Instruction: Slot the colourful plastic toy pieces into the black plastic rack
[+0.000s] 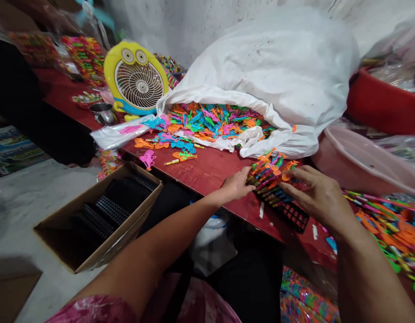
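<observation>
Head view, box: open cardboard box (113, 244) holding black trays (115, 211), just off the table's front edge.
Rack: black rack (297, 217) near that edge, colourful toys (268, 172) standing in it.
Left hand (239, 184): thumb and fingers spread at the rack's left; grip unclear.
Right hand (313, 190): fingers curved over the toys; cannot tell if pinching.
Table (207, 172): red surface showing left of the hands.
Tub (352, 157): pink, bounding the right.
Sack (278, 67): white, behind, toys at its mouth.

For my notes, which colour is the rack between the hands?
The rack is black; see head view.
</observation>
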{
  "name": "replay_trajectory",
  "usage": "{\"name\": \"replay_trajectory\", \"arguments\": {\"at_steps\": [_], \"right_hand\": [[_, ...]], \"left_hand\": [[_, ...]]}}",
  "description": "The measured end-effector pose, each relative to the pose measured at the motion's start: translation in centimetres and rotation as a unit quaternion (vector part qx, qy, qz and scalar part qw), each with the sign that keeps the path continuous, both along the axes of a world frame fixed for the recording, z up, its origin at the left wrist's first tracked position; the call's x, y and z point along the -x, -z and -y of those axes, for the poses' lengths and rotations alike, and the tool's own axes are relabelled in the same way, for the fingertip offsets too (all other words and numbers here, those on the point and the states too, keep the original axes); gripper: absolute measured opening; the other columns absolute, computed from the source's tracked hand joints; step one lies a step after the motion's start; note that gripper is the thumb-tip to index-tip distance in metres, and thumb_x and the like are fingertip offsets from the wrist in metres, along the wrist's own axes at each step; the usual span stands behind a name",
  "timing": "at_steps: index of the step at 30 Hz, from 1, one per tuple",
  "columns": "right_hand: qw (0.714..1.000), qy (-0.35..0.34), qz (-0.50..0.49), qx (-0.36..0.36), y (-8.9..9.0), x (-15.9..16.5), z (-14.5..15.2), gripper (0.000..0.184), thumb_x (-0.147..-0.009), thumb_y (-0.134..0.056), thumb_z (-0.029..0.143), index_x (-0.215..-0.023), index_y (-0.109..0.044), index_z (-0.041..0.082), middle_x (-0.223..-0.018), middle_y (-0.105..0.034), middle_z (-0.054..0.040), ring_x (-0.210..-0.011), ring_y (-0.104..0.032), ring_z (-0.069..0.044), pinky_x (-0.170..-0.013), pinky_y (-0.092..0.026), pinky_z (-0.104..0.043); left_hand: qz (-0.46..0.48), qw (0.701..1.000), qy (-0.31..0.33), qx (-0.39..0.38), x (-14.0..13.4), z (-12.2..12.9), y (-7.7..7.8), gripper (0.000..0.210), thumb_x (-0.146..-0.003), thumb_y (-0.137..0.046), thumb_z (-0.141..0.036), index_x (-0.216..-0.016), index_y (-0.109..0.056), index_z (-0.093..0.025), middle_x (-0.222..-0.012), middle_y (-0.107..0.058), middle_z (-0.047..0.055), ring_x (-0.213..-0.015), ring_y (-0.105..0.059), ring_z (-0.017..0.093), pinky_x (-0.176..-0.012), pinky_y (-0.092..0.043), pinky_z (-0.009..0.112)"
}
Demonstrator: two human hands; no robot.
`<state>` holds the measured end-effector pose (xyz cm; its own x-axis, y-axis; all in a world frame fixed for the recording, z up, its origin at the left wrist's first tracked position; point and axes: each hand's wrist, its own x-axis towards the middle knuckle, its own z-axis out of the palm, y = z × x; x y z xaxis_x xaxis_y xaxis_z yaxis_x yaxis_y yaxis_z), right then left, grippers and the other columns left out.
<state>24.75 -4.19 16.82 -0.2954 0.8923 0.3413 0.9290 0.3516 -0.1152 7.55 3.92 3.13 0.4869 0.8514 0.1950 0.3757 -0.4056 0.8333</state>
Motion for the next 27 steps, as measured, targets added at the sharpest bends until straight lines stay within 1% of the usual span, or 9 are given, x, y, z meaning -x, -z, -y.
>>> {"name": "replay_trajectory", "arguments": {"at_steps": [3, 7, 10, 14, 17, 19, 22, 27], "right_hand": [[0.999, 0.007, 0.038, 0.003, 0.0, 0.2, 0.0, 0.022, -0.089, -0.058, 0.038, -0.093, -0.067, 0.018, -0.091, -0.063, -0.0068, -0.071, -0.059, -0.02, -0.062, -0.041, -0.03], [0.997, 0.018, 0.081, -0.006, 0.0, 0.5, 0.0, 0.025, -0.091, -0.053, 0.038, -0.095, -0.067, 0.018, -0.091, -0.062, -0.0078, -0.074, -0.06, -0.022, -0.063, -0.041, -0.03], [0.995, 0.009, 0.101, -0.02, 0.1, 0.6, 0.1, 0.026, -0.093, -0.05, 0.036, -0.097, -0.067, 0.017, -0.089, -0.061, -0.0082, -0.074, -0.06, -0.022, -0.063, -0.04, -0.03], [0.993, -0.005, 0.113, -0.038, 0.2, 0.6, 0.2, 0.028, -0.094, -0.048, 0.035, -0.098, -0.068, 0.016, -0.09, -0.061, -0.0088, -0.075, -0.06, -0.022, -0.063, -0.04, -0.03], [0.991, -0.005, 0.124, -0.042, 0.2, 0.7, 0.1, 0.026, -0.093, -0.049, 0.034, -0.096, -0.068, 0.015, -0.089, -0.06, -0.009, -0.074, -0.059, -0.022, -0.062, -0.039, -0.03], [0.991, -0.001, 0.131, -0.04, 0.1, 0.8, 0.1, 0.025, -0.092, -0.05, 0.033, -0.094, -0.068, 0.015, -0.09, -0.061, -0.0092, -0.073, -0.059, -0.022, -0.062, -0.039, -0.03], [0.991, 0.005, 0.132, -0.034, 0.1, 0.9, 0.0, 0.023, -0.092, -0.051, 0.032, -0.092, -0.066, 0.016, -0.09, -0.061, -0.0089, -0.073, -0.058, -0.022, -0.061, -0.038, -0.03], [0.997, 0.009, 0.076, -0.019, 0.1, 0.9, 0.0, 0.024, -0.092, -0.051, 0.038, -0.091, -0.064, 0.018, -0.09, -0.061, -0.0078, -0.074, -0.058, -0.021, -0.062, -0.039, -0.029]], "left_hand": [[-0.012, 1.0, 0.002, 0.004, 0.2, 0.2, -0.4, 0.067, -0.081, -0.068, -0.036, -0.138, -0.037, -0.022, -0.124, -0.063, 0.01, -0.111, -0.061, 0.029, -0.091, -0.05, 0.042], [-0.026, 1.0, -0.002, 0.008, 0.3, 0.3, -0.9, 0.066, -0.081, -0.068, -0.036, -0.138, -0.037, -0.021, -0.122, -0.063, 0.01, -0.109, -0.062, 0.03, -0.089, -0.051, 0.042], [-0.028, 1.0, 0.001, 0.008, 0.3, 0.4, -1.0, 0.065, -0.081, -0.068, -0.036, -0.137, -0.038, -0.021, -0.119, -0.064, 0.009, -0.105, -0.063, 0.029, -0.085, -0.052, 0.041], [-0.018, 1.0, 0.001, 0.003, 0.3, 0.4, -0.9, 0.065, -0.081, -0.068, -0.034, -0.137, -0.038, -0.021, -0.118, -0.064, 0.009, -0.105, -0.064, 0.029, -0.085, -0.052, 0.041], [-0.007, 1.0, 0.004, -0.004, 0.3, 0.3, -0.7, 0.064, -0.08, -0.067, -0.033, -0.136, -0.039, -0.02, -0.121, -0.063, 0.01, -0.108, -0.063, 0.029, -0.087, -0.052, 0.041], [0.004, 1.0, 0.014, -0.009, 0.4, 0.2, -0.7, 0.067, -0.077, -0.07, -0.035, -0.135, -0.039, -0.02, -0.124, -0.062, 0.011, -0.11, -0.062, 0.029, -0.088, -0.051, 0.041], [0.009, 1.0, 0.023, -0.009, 0.4, 0.4, -0.9, 0.077, -0.072, -0.075, -0.04, -0.136, -0.038, -0.02, -0.127, -0.06, 0.011, -0.11, -0.062, 0.031, -0.088, -0.052, 0.041], [-0.043, 0.999, -0.021, 0.013, 0.0, 0.9, -1.5, 0.072, -0.074, -0.073, -0.039, -0.134, -0.039, -0.02, -0.121, -0.062, 0.012, -0.107, -0.063, 0.033, -0.084, -0.053, 0.044]]}}
